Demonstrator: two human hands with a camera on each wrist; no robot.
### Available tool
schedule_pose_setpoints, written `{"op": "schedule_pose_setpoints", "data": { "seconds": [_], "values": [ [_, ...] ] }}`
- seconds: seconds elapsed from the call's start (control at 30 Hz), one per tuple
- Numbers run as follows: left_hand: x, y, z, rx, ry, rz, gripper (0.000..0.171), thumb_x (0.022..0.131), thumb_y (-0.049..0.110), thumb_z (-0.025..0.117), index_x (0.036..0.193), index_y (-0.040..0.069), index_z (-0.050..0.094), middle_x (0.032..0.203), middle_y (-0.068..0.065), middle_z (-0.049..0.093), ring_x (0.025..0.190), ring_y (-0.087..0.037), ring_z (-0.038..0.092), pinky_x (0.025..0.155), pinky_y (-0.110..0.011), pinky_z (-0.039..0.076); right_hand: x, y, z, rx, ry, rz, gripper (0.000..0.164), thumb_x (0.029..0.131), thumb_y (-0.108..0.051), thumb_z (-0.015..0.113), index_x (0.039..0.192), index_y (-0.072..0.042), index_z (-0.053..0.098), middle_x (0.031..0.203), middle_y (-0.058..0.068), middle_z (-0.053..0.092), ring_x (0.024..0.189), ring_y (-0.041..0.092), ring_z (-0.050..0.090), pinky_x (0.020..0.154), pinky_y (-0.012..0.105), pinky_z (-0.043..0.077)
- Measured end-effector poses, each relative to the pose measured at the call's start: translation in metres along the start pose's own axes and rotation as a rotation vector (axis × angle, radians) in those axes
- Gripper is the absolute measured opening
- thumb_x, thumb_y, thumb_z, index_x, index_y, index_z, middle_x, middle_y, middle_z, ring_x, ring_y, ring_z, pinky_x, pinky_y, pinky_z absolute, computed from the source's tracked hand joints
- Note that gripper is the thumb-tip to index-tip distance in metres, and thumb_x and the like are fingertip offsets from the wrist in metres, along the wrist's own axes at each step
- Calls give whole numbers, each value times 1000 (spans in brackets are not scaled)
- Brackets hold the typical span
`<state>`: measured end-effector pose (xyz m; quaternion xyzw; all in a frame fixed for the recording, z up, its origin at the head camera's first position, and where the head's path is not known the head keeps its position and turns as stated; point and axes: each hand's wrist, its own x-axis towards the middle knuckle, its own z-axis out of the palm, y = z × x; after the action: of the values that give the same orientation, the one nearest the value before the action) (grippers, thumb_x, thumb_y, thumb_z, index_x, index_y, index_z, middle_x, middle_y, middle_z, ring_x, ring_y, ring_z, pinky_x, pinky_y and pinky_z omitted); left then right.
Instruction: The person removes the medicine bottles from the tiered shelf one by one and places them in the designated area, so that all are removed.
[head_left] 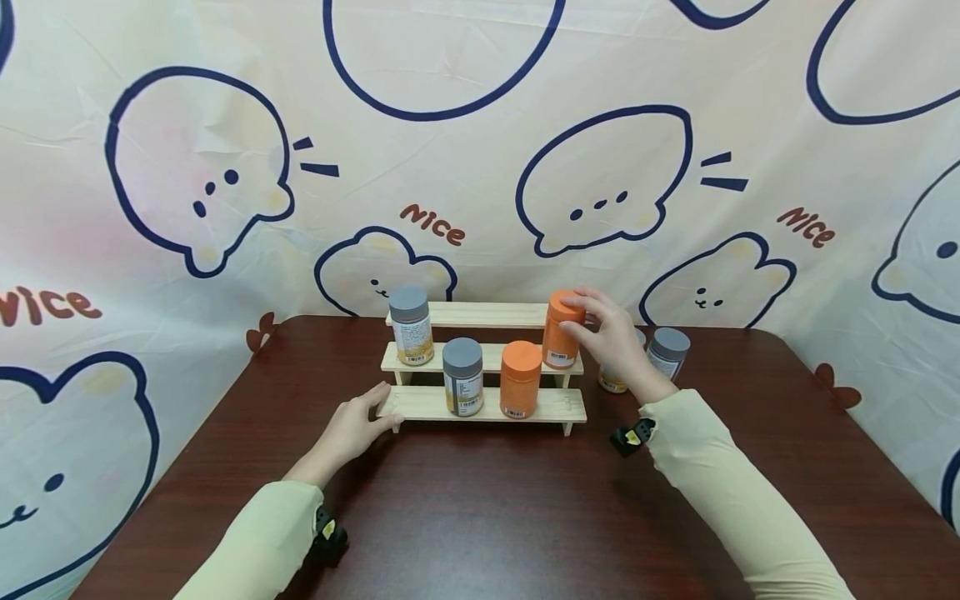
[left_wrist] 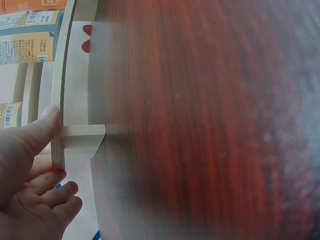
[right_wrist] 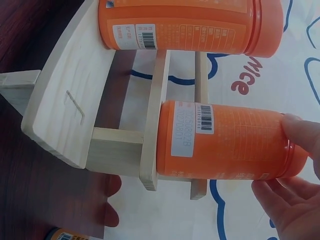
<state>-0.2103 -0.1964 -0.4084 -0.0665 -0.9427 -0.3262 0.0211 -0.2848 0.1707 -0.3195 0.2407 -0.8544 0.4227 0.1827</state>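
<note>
A three-tier wooden display rack (head_left: pixel 420 405) stands on the table. My left hand (head_left: pixel 351 427) pinches the left end of its lowest board, with the thumb (left_wrist: pixel 42 127) against the board and the other fingers curled by its end. At the right end of the middle tier, my right hand (head_left: pixel 613 340) grips an orange jar (head_left: pixel 557 340) around its lid. That jar is upright, its base on the board. A second orange jar (head_left: pixel 521 385) is on the lowest tier, beside a grey-lidded jar (head_left: pixel 462 382). Another grey-lidded jar (head_left: pixel 411 329) occupies the middle tier's left end.
Right of the rack, a grey-lidded jar (head_left: pixel 667 352) stands on the dark wooden table (head_left: pixel 495 508). A similar jar (head_left: pixel 613 383) next to it is mostly hidden by my right hand. Behind the table hangs a patterned cloth (head_left: pixel 480 183).
</note>
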Motion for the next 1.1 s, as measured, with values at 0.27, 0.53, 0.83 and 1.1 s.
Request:
{"op": "schedule_pose_setpoints", "data": {
  "seconds": [0.27,0.53,0.83,1.1],
  "values": [
    [0,1,0,1,3,3,62,87,28,64,135,-6,42,140,-22,36,128,-37,32,100,-50,30,0,-2,0,5,6,6,36,84,-8,67,118,0,61,130,16,47,111,31,50,89,47,44],
    [1,0,0,4,6,10,62,87,26,65,135,-6,41,139,-22,37,127,-37,33,100,-50,30,-2,-5,-2,11,11,25,36,84,-10,68,119,-1,61,130,15,47,109,30,52,89,43,45],
    [1,-1,0,-3,-3,-7,63,87,26,65,136,-4,41,140,-21,35,128,-36,31,100,-50,30,-6,-9,-15,7,30,41,36,84,-12,68,118,0,61,131,15,47,112,32,50,90,45,44],
    [1,0,0,0,-8,-9,64,87,29,65,136,-4,41,140,-22,35,128,-38,31,99,-52,30,-8,-10,-31,20,71,15,36,83,-8,68,117,3,61,128,16,48,113,31,48,90,46,43]
  ]
}}
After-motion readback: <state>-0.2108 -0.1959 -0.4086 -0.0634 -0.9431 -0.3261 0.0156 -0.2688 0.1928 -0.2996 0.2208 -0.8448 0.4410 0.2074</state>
